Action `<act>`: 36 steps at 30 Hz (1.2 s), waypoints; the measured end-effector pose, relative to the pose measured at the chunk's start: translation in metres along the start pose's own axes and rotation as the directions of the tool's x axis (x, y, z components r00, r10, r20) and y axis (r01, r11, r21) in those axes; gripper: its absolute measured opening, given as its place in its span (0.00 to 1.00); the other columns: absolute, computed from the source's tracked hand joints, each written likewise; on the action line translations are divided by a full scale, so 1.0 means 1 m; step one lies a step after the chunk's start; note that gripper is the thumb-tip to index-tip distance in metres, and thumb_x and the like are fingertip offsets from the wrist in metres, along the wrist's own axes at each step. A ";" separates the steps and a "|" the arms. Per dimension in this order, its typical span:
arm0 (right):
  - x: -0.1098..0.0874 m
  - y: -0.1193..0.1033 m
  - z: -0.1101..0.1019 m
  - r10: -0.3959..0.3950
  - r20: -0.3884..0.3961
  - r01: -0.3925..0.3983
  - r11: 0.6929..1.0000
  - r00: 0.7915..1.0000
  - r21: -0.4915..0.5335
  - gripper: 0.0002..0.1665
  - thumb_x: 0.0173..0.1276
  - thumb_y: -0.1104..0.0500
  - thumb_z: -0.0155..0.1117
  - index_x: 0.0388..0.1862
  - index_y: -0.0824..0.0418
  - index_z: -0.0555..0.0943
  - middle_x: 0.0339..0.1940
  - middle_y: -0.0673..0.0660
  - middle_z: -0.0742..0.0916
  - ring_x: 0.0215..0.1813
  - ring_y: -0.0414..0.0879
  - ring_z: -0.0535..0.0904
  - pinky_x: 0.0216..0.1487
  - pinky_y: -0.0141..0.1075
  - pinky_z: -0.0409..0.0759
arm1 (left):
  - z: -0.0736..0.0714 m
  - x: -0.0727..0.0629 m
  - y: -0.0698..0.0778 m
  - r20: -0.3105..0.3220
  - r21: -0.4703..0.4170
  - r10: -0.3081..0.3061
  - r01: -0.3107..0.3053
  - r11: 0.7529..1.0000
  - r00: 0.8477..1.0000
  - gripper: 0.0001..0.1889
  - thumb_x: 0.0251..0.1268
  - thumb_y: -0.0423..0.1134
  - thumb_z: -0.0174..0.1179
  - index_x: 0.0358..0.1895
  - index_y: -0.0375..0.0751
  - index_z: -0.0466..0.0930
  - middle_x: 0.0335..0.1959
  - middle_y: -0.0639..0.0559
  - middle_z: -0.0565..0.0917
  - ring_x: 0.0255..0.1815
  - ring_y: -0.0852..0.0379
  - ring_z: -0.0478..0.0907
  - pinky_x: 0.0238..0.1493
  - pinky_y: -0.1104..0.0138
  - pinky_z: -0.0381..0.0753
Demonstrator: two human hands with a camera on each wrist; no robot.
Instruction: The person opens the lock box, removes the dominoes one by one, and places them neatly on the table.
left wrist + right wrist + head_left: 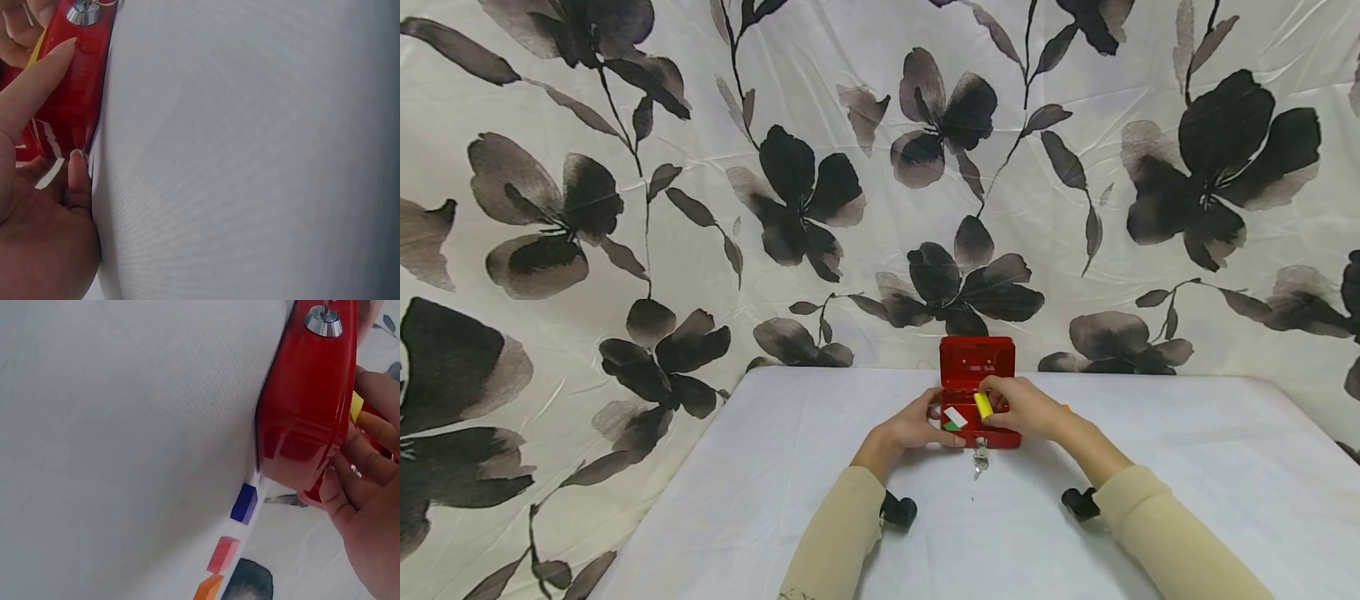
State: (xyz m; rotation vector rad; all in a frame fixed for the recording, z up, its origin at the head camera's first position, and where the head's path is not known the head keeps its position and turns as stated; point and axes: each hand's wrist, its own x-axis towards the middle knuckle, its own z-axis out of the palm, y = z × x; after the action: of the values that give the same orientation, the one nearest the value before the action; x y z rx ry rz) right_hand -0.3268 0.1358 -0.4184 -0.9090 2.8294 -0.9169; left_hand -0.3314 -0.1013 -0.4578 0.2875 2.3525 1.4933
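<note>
A small red cash box (1003,438) stands on the white-covered table with its lid (977,358) raised. My left hand (916,423) grips its left side, the thumb laid along the front wall and the fingers around the end. Over the right part of the box, my right hand (1026,407) pinches a yellow block (982,406) between thumb and fingers. Inside, at the left, lie a white block (956,417) and a green piece (951,427). Keys (981,460) hang from the front lock (324,322).
Behind the right hand, a dark blue block (244,503), a pink block (223,554) and an orange block (208,587) stand in a row on the table, right of the box. A floral cloth (820,292) hangs behind the table (737,500).
</note>
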 end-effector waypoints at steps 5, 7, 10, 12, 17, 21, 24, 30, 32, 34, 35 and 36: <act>-0.004 0.001 -0.003 0.033 -0.015 -0.033 0.999 0.999 -0.005 0.25 0.63 0.62 0.76 0.57 0.66 0.79 0.39 0.53 0.84 0.44 0.50 0.78 0.50 0.42 0.84 | 0.000 0.001 0.000 -0.004 0.001 0.002 -0.002 1.000 1.000 0.50 0.52 0.42 0.80 0.78 0.48 0.60 0.60 0.49 0.74 0.62 0.48 0.67 0.65 0.47 0.74; -0.006 0.002 -0.004 0.036 -0.022 -0.036 0.999 0.999 -0.008 0.25 0.63 0.63 0.76 0.57 0.65 0.79 0.39 0.53 0.84 0.44 0.50 0.78 0.49 0.41 0.84 | 0.000 0.000 0.000 -0.009 0.006 -0.001 0.001 1.000 1.000 0.51 0.51 0.43 0.81 0.78 0.49 0.60 0.61 0.49 0.74 0.62 0.48 0.67 0.66 0.47 0.75; -0.009 0.004 -0.005 0.031 -0.031 -0.032 0.999 0.999 -0.012 0.25 0.63 0.63 0.76 0.57 0.66 0.79 0.39 0.52 0.84 0.43 0.49 0.78 0.48 0.40 0.83 | 0.000 -0.001 -0.001 -0.015 0.014 -0.007 0.007 1.000 1.000 0.52 0.49 0.44 0.81 0.78 0.50 0.60 0.63 0.50 0.74 0.63 0.48 0.67 0.67 0.47 0.74; -0.012 0.005 -0.007 0.027 -0.036 -0.028 1.000 0.999 -0.014 0.25 0.63 0.63 0.76 0.57 0.66 0.79 0.39 0.52 0.84 0.43 0.49 0.78 0.48 0.40 0.83 | 0.000 -0.002 0.000 -0.018 0.022 -0.007 0.007 1.000 1.000 0.53 0.48 0.44 0.82 0.78 0.51 0.60 0.63 0.50 0.74 0.63 0.48 0.67 0.67 0.47 0.75; -0.017 0.005 -0.012 0.011 -0.043 -0.012 0.999 0.999 -0.030 0.25 0.64 0.62 0.76 0.58 0.65 0.79 0.39 0.52 0.84 0.43 0.48 0.78 0.48 0.44 0.84 | 0.001 -0.001 0.000 -0.022 0.020 -0.008 0.009 1.000 1.000 0.53 0.48 0.44 0.82 0.78 0.52 0.60 0.63 0.51 0.74 0.64 0.48 0.67 0.66 0.47 0.75; -0.021 0.004 -0.016 -0.014 -0.054 0.012 0.999 0.998 -0.036 0.25 0.63 0.62 0.76 0.57 0.66 0.79 0.38 0.52 0.84 0.43 0.49 0.79 0.49 0.49 0.85 | 0.001 0.000 -0.001 -0.025 0.008 -0.011 0.011 1.000 1.000 0.52 0.49 0.43 0.81 0.78 0.51 0.60 0.62 0.51 0.74 0.63 0.48 0.67 0.67 0.47 0.74; -0.025 0.005 -0.018 -0.036 -0.066 0.033 0.999 0.997 -0.037 0.24 0.62 0.63 0.76 0.55 0.67 0.80 0.38 0.53 0.84 0.42 0.50 0.79 0.49 0.51 0.85 | 0.001 0.000 -0.001 -0.030 0.006 -0.013 0.014 1.000 0.999 0.52 0.49 0.43 0.82 0.78 0.51 0.60 0.62 0.50 0.75 0.63 0.48 0.67 0.67 0.46 0.74; -0.032 0.011 -0.021 -0.033 -0.068 0.030 0.998 0.997 -0.056 0.24 0.62 0.63 0.77 0.55 0.66 0.80 0.38 0.52 0.84 0.42 0.49 0.80 0.44 0.41 0.84 | 0.001 0.000 -0.001 -0.029 -0.003 -0.013 0.013 1.000 0.999 0.52 0.49 0.43 0.81 0.78 0.50 0.60 0.63 0.50 0.75 0.64 0.47 0.67 0.66 0.47 0.75; -0.034 0.013 -0.023 -0.031 -0.068 0.026 0.997 0.997 -0.067 0.24 0.62 0.63 0.77 0.55 0.65 0.80 0.38 0.51 0.84 0.42 0.49 0.80 0.42 0.38 0.83 | 0.002 0.000 -0.001 -0.029 -0.009 -0.011 0.011 1.000 1.000 0.51 0.50 0.42 0.81 0.78 0.50 0.60 0.62 0.49 0.75 0.64 0.47 0.66 0.66 0.47 0.74; -0.036 0.015 -0.024 -0.023 -0.072 0.018 0.997 0.997 -0.070 0.24 0.61 0.63 0.77 0.55 0.64 0.80 0.38 0.50 0.84 0.42 0.49 0.80 0.43 0.39 0.83 | 0.001 -0.001 0.000 -0.028 -0.014 -0.008 0.008 1.000 1.000 0.51 0.50 0.41 0.81 0.78 0.49 0.61 0.61 0.49 0.75 0.63 0.48 0.66 0.66 0.47 0.75; -0.038 0.016 -0.025 -0.024 -0.074 0.019 0.997 0.997 -0.073 0.23 0.61 0.63 0.77 0.55 0.64 0.80 0.38 0.50 0.84 0.42 0.49 0.80 0.43 0.40 0.84 | 0.001 -0.001 0.000 -0.028 -0.015 -0.008 0.007 1.000 1.000 0.50 0.51 0.40 0.81 0.77 0.49 0.61 0.61 0.49 0.75 0.63 0.48 0.66 0.66 0.48 0.75; -0.039 0.017 -0.026 -0.025 -0.077 0.019 0.997 0.997 -0.075 0.23 0.61 0.63 0.77 0.54 0.64 0.80 0.38 0.50 0.84 0.42 0.49 0.80 0.43 0.41 0.84 | 0.001 -0.001 0.001 -0.028 -0.019 -0.007 0.007 1.000 1.000 0.50 0.51 0.40 0.81 0.77 0.49 0.61 0.60 0.49 0.75 0.62 0.48 0.66 0.65 0.48 0.75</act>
State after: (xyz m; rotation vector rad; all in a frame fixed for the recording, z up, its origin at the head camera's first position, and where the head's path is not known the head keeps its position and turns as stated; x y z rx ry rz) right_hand -0.3085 0.1817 -0.4120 -0.9341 2.9434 -0.8735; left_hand -0.3296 -0.1004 -0.4576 0.2551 2.3575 1.5245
